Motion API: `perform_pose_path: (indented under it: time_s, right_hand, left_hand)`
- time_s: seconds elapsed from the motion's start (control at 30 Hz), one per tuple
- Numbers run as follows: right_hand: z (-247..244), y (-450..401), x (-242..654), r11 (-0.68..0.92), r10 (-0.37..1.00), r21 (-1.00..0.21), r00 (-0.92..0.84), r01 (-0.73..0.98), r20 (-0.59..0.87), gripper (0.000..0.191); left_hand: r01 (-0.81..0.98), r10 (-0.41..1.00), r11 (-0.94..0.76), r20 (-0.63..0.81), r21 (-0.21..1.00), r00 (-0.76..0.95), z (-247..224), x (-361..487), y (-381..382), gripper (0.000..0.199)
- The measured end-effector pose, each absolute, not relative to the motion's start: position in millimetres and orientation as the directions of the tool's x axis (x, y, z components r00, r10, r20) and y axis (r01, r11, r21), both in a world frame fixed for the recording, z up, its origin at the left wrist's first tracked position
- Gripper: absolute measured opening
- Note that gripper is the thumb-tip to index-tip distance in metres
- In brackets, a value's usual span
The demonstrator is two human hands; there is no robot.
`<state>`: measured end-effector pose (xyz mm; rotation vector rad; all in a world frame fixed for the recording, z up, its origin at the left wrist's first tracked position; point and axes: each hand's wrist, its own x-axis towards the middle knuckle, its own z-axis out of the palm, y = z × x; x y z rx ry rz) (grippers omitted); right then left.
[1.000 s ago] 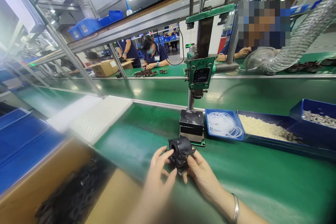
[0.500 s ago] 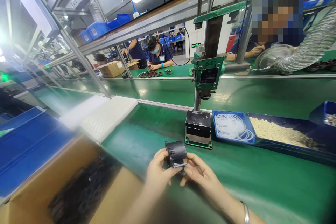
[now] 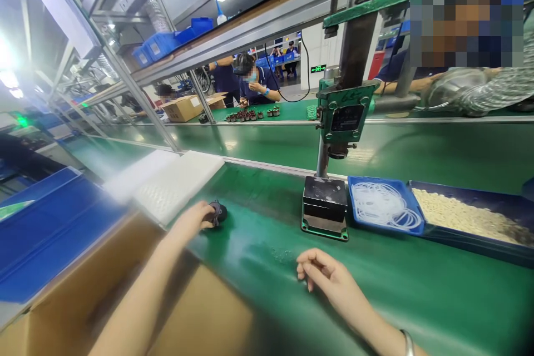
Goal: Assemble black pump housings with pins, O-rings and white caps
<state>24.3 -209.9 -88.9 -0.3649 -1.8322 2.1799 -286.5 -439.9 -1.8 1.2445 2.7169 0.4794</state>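
My left hand (image 3: 199,221) is closed round a black cylindrical plastic part (image 3: 218,213), at the left of the green work surface (image 3: 258,206), close to a white foam tray (image 3: 183,178). Its fingers grip the near side of the part and hide some of it. My right hand (image 3: 323,273) hovers over the green surface, in front of the black block base (image 3: 324,197) of a green bench press (image 3: 346,114). The fingers of that hand are curled in loosely, with nothing visible in them.
Right of the press stand a blue tray of clear plastic rings (image 3: 381,203) and a bin of small cream pieces (image 3: 463,214). An open cardboard box (image 3: 208,311) and blue bins (image 3: 54,222) sit at left. Co-workers (image 3: 254,83) sit across the line.
Both hands were on the black part before. My left hand has carried it left and away towards the foam tray. My right hand has let go and stays near the press.
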Motion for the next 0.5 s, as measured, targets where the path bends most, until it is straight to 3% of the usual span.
perform_pose_path:
  time_s: [0.2,0.33,0.5]
  right_hand:
    - [-88.8,-209.1,23.0,-0.107,0.314,-0.994,-0.949,0.01,-0.043,0.046]
    - [-84.7,-208.7,23.5,-0.077,0.301,-0.996,-0.951,0.041,-0.062,0.043]
    - [-85.9,-209.8,23.9,-0.042,0.29,-0.997,-0.954,0.064,-0.073,0.042]
  left_hand:
    - [0.812,0.837,0.544,-0.064,0.209,-0.544,-7.3,-335.3,-439.5,0.033]
    - [0.853,0.873,0.478,-0.011,0.21,-0.487,-11.6,-334.7,-447.9,0.028]
    - [0.857,0.863,0.466,0.102,0.217,-0.495,-15.4,-332.7,-470.4,0.056]
